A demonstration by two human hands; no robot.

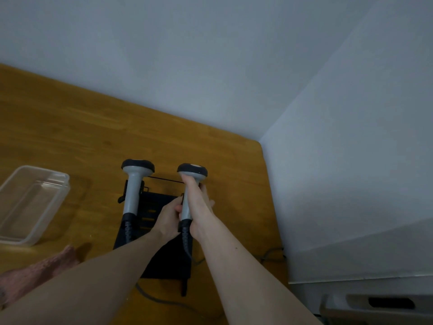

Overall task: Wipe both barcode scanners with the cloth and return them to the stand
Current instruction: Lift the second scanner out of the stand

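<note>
Grey scanner [191,191] gripped in both hands [185,212], clear tub [32,202] and pink cloth [35,275] leftward

Wood table [70,127], matt plastic scanners [134,184], fuzzy cloth [35,273].

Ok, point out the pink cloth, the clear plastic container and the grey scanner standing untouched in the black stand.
pink cloth [35,273], head view, on its rumpled middle.
clear plastic container [59,184], head view, on its far right rim.
grey scanner on the left [132,193], head view, on its handle.
</note>
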